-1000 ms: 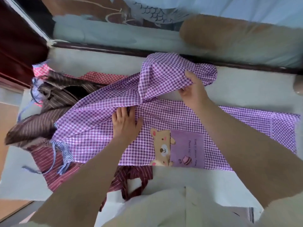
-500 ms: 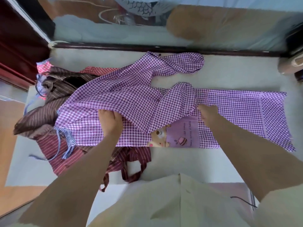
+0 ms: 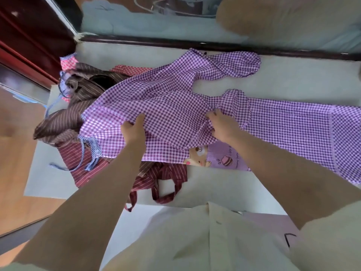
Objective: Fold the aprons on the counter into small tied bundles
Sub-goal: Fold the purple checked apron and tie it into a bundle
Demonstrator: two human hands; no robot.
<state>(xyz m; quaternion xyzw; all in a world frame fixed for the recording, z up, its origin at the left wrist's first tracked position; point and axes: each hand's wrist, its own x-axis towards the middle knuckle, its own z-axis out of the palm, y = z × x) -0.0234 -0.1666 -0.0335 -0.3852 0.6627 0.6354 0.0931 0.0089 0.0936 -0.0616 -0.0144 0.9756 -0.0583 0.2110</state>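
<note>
**Four aprons, two hands, one desk**

On one desk [image 3: 234,188], four aprons are counted: one purple checked apron [image 3: 175,106], one brown striped apron [image 3: 64,122], one dark red striped apron [image 3: 82,165] and one red checked apron [image 3: 130,70]. The blue striped ties [image 3: 93,151] cannot be counted. Two hands are seen: one left hand [image 3: 134,132], one right hand [image 3: 222,128].

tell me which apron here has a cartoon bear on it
The purple checked fabric apron, spread on top; the brown striped apron and dark red striped apron show none.

Purple-white gingham cloth apron [image 3: 166,106] w/ bear pocket [image 3: 214,159], spread across grey counter [image 3: 224,184], top part folded over. Left: crumpled brown pinstriped apron [image 3: 64,122]; dark-red striped apron [image 3: 162,173] partly underneath.
</note>
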